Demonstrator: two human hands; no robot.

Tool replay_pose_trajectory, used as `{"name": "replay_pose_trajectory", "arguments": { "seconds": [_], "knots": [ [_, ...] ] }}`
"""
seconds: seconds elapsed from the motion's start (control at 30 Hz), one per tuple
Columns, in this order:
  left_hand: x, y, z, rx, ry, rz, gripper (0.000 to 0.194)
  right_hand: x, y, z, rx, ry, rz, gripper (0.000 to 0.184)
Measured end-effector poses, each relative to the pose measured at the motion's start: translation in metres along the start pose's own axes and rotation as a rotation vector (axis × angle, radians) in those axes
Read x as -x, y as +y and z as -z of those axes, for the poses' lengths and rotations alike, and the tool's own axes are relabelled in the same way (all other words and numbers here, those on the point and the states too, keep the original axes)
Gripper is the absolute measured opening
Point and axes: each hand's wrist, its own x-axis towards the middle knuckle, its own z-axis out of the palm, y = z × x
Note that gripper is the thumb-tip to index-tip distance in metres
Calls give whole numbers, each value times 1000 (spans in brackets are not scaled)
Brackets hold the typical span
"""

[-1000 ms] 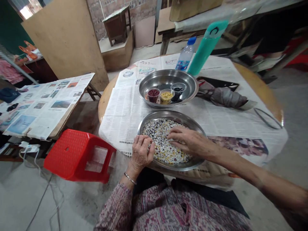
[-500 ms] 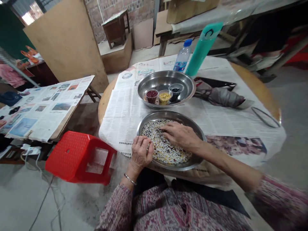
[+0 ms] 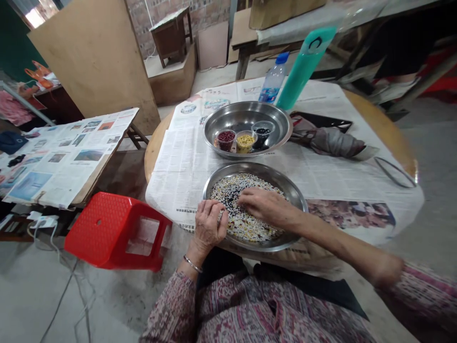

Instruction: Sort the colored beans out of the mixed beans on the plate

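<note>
In the middle of the frame, the right hand (image 3: 266, 207) lies flat and open on mixed beans (image 3: 235, 190) in a metal tray (image 3: 298, 197), sorting; the left hand (image 3: 208, 226), loosely curled, holds the rim. Picking needs careful fingers.

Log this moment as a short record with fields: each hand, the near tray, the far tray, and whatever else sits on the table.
left hand: left hand curled at the near rim of the round steel tray of mixed beans
right hand: right hand flat on the beans, fingers pointing left
far tray: round steel tray holding three small clear cups: red beans, yellow beans, black beans
table cover: newspaper sheets
behind: clear water bottle with blue cap, teal flask
</note>
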Motion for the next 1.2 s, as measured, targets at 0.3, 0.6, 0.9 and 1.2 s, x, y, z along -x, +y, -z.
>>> {"name": "replay_pose_trajectory", "arguments": {
  "seconds": [0.3,0.6,0.9,1.2],
  "knots": [
    [0,0,0,-9,-3,2,14,-24,-4,1,178,103,-272,29],
    [-1,0,1,-13,-20,-1,16,21,-30,21,-48,-81,73,19],
    [0,0,0,-14,-3,-6,14,16,-19,3,20,7,56,23],
    [-1,0,1,-4,41,-7,11,-34,-27,-19,-39,167,207,30]
  ]
}}
